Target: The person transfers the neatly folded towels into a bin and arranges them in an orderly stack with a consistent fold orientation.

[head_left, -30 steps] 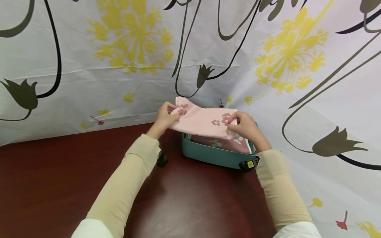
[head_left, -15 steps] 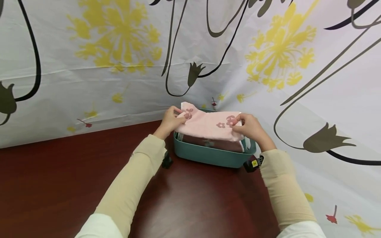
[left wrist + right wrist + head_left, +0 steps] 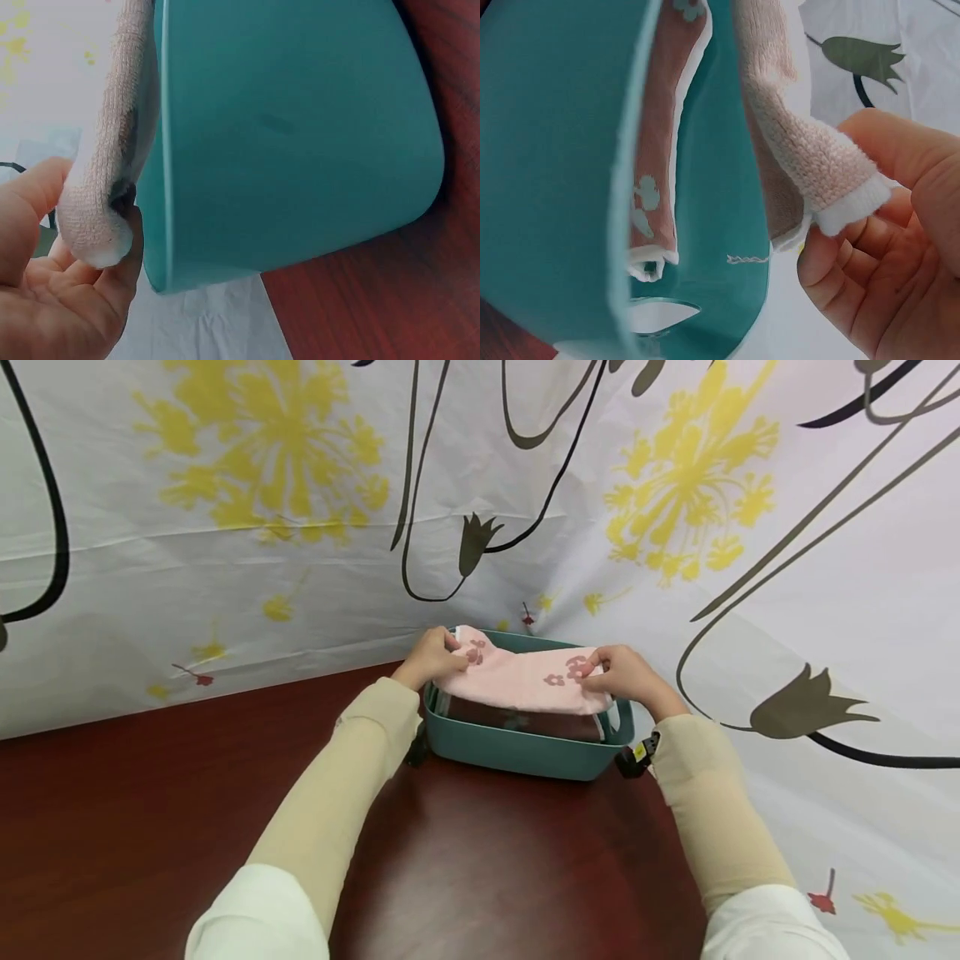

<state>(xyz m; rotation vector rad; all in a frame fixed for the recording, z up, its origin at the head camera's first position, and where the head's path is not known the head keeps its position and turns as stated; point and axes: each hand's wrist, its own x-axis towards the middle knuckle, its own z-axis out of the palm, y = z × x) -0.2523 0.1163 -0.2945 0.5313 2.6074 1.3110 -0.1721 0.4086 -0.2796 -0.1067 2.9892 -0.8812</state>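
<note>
A folded pink towel [image 3: 525, 681] with darker flower prints is stretched between both hands, over the mouth of a teal basket [image 3: 517, 756]. My left hand [image 3: 430, 660] pinches its left end, thumb on one side and fingers on the other. At the other end, my right hand [image 3: 633, 679] pinches a white-edged corner between thumb and fingers. Inside the basket stands a darker mauve towel [image 3: 660, 135] with pale blue prints and a white hem, seen best in the right wrist view. The pink towel's lower part hangs at the basket's opening in both wrist views.
The basket stands on a dark red wooden table [image 3: 225, 793], close to the corner of a white cloth backdrop [image 3: 360, 577] with yellow and olive flower prints. An oval handle hole [image 3: 664, 316] pierces the basket's end wall.
Both hands have lowered the pink towel toward the basket's opening. More of the basket's back rim now shows behind it. The head view has shifted slightly to the right.
</note>
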